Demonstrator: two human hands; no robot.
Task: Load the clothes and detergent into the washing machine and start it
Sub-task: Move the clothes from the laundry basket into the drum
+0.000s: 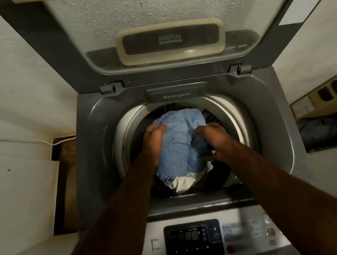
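A grey top-loading washing machine (pixel 96 154) stands in front of me with its lid (pixel 153 26) raised. Inside the drum lies a light blue garment (pixel 181 138) on top of white and dark clothes (pixel 186 184). Both my arms reach into the drum. My left hand (pixel 154 141) grips the blue garment's left side with curled fingers. My right hand (pixel 216 141) clutches a fold of it on the right. A closed drawer marked "Detergent" (pixel 176 94) sits at the drum's back rim. The control panel (pixel 193 241) with a display is at the front.
White walls hem the machine in on both sides. A white cable (pixel 31 140) runs along the left wall. A narrow gap with brown floor (pixel 65 178) lies left of the machine. A shelf with dark cloth (pixel 328 130) and a yellowish box (pixel 325 93) is at right.
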